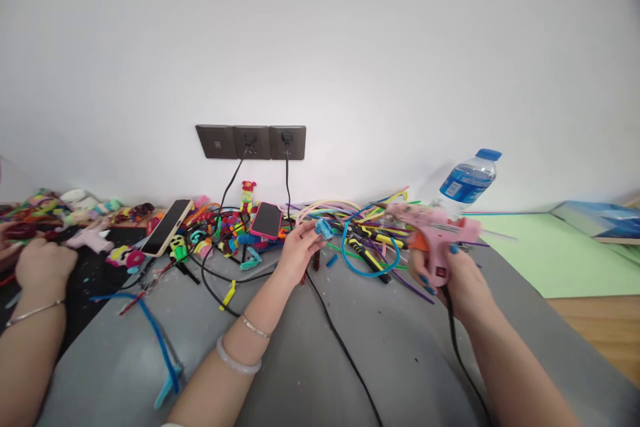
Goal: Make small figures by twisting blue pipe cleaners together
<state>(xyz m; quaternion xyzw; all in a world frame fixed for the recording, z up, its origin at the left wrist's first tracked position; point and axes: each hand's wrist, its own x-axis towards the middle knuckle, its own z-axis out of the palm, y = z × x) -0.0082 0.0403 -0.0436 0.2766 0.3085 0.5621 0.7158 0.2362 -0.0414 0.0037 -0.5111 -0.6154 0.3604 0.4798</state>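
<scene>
My right hand (463, 280) is wrapped round the handle of a pink hot glue gun (437, 237), its nozzle pointing left and a clear glue stick (495, 234) poking out behind. Its black cord (456, 340) hangs down toward the table. Toward the middle, my left hand (299, 250) pinches a small light-blue piece (324, 229), whose kind I cannot make out. Between the two hands a blue pipe cleaner (353, 267) curves in a loop. Close to it lie yellow-and-black pliers (370, 259).
A water bottle (467, 180) stands behind the glue gun. Pipe cleaners (340, 208), small colourful figures (203, 243) and two phones (167, 227) crowd the wall side. Black cords run from sockets (251, 142) across the grey table (310, 373). Another person's hand (46, 263) is at left.
</scene>
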